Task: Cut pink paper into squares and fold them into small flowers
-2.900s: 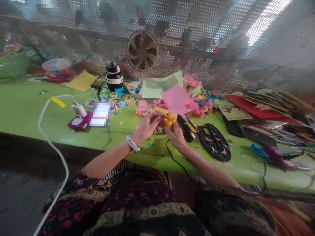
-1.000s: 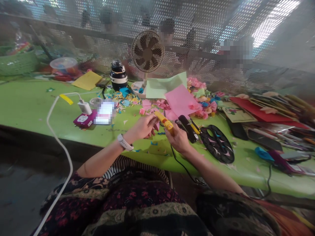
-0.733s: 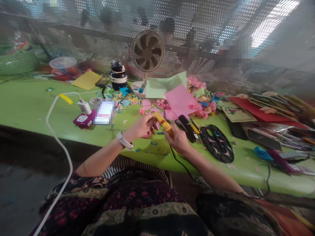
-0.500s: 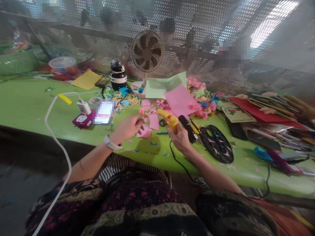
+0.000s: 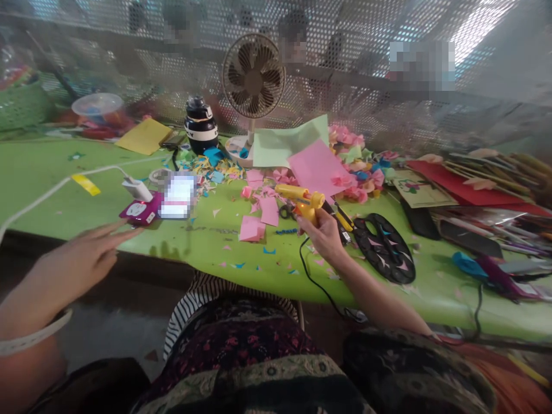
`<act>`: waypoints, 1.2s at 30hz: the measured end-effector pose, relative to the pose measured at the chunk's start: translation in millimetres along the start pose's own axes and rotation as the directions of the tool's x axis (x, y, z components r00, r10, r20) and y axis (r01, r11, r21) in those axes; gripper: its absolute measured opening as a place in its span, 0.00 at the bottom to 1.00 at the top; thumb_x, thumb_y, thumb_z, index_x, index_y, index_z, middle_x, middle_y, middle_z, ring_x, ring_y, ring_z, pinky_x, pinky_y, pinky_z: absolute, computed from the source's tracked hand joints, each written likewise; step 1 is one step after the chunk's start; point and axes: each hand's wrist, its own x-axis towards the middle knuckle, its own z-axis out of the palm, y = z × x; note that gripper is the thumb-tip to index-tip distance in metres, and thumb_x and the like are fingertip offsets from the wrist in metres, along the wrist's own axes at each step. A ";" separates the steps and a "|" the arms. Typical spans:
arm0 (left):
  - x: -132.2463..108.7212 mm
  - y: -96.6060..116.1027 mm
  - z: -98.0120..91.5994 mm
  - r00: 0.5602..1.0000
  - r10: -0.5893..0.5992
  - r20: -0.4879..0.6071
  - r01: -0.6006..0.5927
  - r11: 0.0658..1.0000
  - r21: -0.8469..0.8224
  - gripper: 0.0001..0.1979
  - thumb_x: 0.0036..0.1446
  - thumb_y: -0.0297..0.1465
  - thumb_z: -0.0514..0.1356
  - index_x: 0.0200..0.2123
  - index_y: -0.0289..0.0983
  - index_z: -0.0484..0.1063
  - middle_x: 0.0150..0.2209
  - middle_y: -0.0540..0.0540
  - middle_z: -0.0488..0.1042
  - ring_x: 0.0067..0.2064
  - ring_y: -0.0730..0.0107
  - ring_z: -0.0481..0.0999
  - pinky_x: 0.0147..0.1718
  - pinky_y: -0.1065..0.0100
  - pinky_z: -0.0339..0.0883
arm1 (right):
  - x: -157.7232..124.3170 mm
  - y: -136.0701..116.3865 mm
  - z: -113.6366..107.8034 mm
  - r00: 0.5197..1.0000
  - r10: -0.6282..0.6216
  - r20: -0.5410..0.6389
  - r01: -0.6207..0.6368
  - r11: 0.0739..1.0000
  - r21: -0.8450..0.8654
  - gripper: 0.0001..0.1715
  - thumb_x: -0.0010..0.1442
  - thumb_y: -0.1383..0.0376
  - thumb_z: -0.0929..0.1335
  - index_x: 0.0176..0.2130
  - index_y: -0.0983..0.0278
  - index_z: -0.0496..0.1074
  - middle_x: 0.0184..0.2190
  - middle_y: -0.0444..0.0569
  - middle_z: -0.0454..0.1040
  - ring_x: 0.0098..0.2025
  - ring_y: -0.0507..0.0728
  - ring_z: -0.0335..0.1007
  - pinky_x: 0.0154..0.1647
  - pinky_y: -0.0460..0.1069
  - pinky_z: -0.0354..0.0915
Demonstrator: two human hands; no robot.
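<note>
My right hand (image 5: 322, 233) grips a yellow glue gun (image 5: 301, 198) above the green table, its nozzle pointing left and a small orange light glowing on it. A black cord (image 5: 310, 275) trails down from it over the table edge. My left hand (image 5: 88, 253) is at the table's front edge on the left, fingers stretched out toward a purple power socket (image 5: 140, 210) with a white charger (image 5: 137, 190) plugged in. Whether the fingertips touch the socket I cannot tell. Pink paper squares (image 5: 252, 228) lie between my hands, beside small scissors (image 5: 285, 211).
A lit phone (image 5: 177, 196) lies right of the socket. Behind stand a black bottle (image 5: 202, 127) and a fan (image 5: 254, 77). Pink and green sheets lean near a heap of paper flowers (image 5: 362, 183). A black oval tray (image 5: 385, 248) with scraps sits to the right.
My left hand has moved from the pink paper squares far left to the power socket, its fingers straightening. My right hand still holds the glue gun, now turned more level.
</note>
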 end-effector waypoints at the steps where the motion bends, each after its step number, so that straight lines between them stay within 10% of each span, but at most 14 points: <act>1: -1.1 3.7 1.7 0.999 0.044 0.019 -0.045 0.999 0.031 0.27 0.65 0.36 0.47 0.61 0.48 0.77 0.68 0.45 0.70 0.57 0.51 0.80 0.47 0.57 0.73 | 0.1 -0.6 0.3 1.000 0.006 0.003 -0.006 1.000 -0.007 0.25 0.49 0.47 0.78 0.34 0.61 0.69 0.22 0.40 0.68 0.22 0.51 0.63 0.22 0.47 0.64; 6: 11.3 47.4 3.4 0.988 -0.063 -0.143 0.091 0.976 0.198 0.25 0.67 0.41 0.47 0.35 0.41 0.83 0.46 0.41 0.85 0.50 0.47 0.82 0.49 0.51 0.74 | -0.6 -4.1 -0.9 1.000 0.003 -0.008 -0.003 1.000 -0.013 0.22 0.50 0.49 0.77 0.32 0.60 0.69 0.23 0.40 0.70 0.22 0.51 0.64 0.23 0.48 0.67; 10: 18.7 57.2 -4.4 0.963 0.045 -0.265 -0.005 0.989 0.151 0.26 0.65 0.37 0.45 0.45 0.40 0.83 0.58 0.36 0.79 0.56 0.38 0.79 0.55 0.38 0.70 | -0.1 -3.9 -5.0 1.000 0.010 -0.022 -0.010 1.000 0.001 0.21 0.49 0.52 0.77 0.33 0.60 0.69 0.22 0.40 0.70 0.21 0.51 0.64 0.22 0.48 0.67; 16: 47.1 79.8 -6.5 0.890 -0.035 -0.455 0.027 0.999 -0.025 0.27 0.66 0.48 0.57 0.62 0.43 0.75 0.29 0.46 0.82 0.47 0.52 0.84 0.62 0.51 0.69 | 3.5 5.8 -8.6 0.999 0.046 -0.006 -0.046 0.995 0.093 0.18 0.49 0.54 0.78 0.32 0.61 0.71 0.20 0.39 0.70 0.20 0.51 0.65 0.22 0.48 0.65; 21: 105.4 115.1 6.3 0.926 0.275 -0.257 -0.343 0.898 -0.275 0.30 0.65 0.51 0.60 0.63 0.41 0.72 0.66 0.40 0.72 0.68 0.54 0.69 0.71 0.48 0.54 | 7.0 12.9 -7.9 0.997 0.078 0.003 -0.078 0.991 0.107 0.19 0.49 0.53 0.78 0.32 0.61 0.72 0.19 0.38 0.69 0.20 0.51 0.64 0.22 0.48 0.64; 25: 142.4 136.0 19.9 0.929 0.242 -0.279 -0.367 0.687 -0.627 0.20 0.60 0.49 0.67 0.30 0.38 0.78 0.52 0.40 0.81 0.55 0.57 0.80 0.61 0.52 0.69 | 13.7 18.8 -6.0 0.996 0.085 -0.021 -0.081 0.984 0.157 0.23 0.50 0.48 0.78 0.31 0.61 0.71 0.21 0.39 0.71 0.24 0.50 0.67 0.29 0.47 0.67; 36: 156.8 187.4 45.6 0.867 0.370 -0.334 -0.491 0.521 -0.698 0.09 0.64 0.38 0.67 0.36 0.39 0.81 0.54 0.41 0.81 0.56 0.60 0.79 0.61 0.52 0.71 | 18.7 -6.5 17.5 0.960 0.254 0.115 -0.278 0.898 0.342 0.36 0.38 0.41 0.83 0.34 0.60 0.71 0.27 0.43 0.80 0.27 0.54 0.77 0.33 0.50 0.77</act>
